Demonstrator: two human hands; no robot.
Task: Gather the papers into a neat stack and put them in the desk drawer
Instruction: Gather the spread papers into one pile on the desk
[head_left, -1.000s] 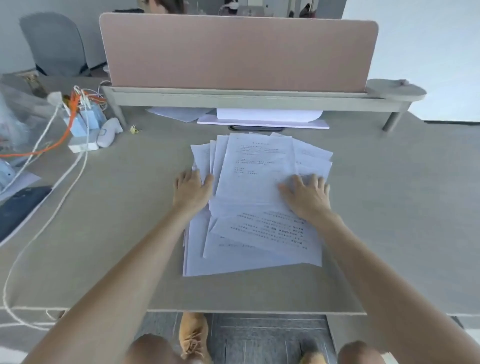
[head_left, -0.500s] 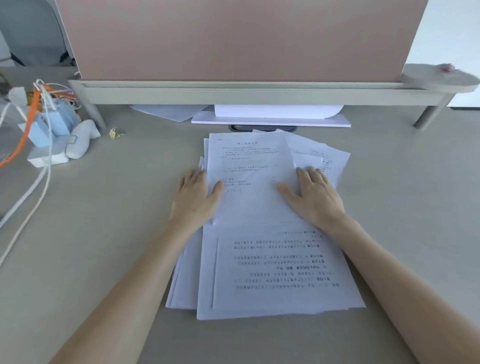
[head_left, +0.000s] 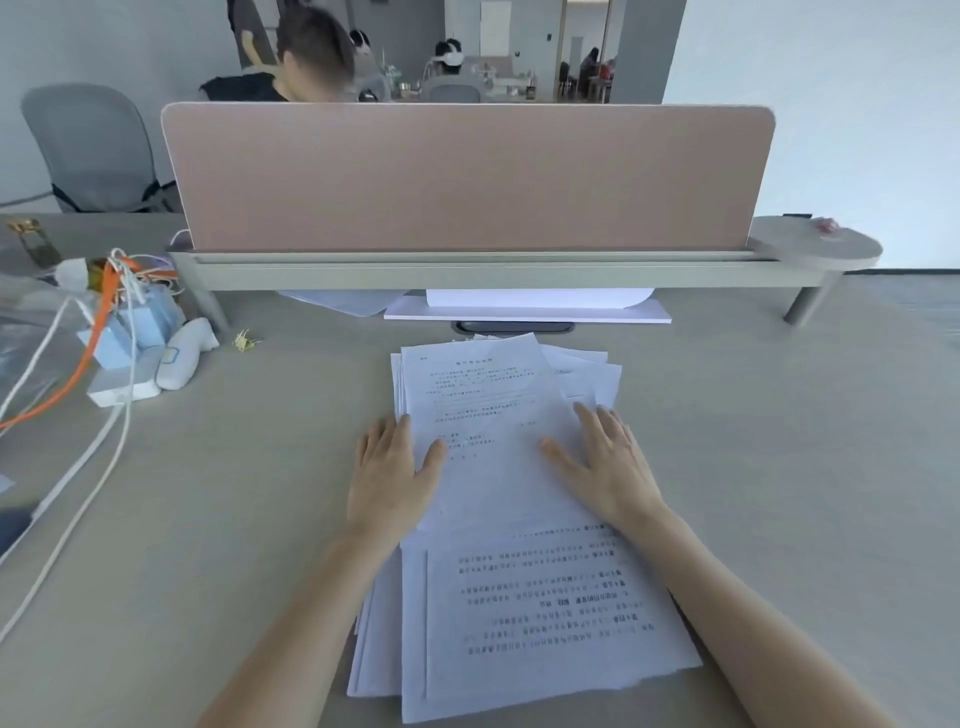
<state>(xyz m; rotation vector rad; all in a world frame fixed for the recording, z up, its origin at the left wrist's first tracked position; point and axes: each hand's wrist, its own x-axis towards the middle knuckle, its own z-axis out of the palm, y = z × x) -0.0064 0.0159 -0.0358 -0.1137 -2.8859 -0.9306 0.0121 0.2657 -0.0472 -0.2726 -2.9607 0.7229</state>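
Two hands lie flat, fingers spread, on loose papers (head_left: 498, 467). Left hand (head_left: 389, 478) at left edge, right hand (head_left: 605, 467) right, neither gripping. Surface (head_left: 234, 519) underneath.

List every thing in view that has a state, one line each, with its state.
papers: loosely fanned on the desk, edges not squared.
left hand: open, flat on the pile's left edge.
right hand: open, flat on the pile's right side.
power strip: several cables plugged in.
office chair: unoccupied.
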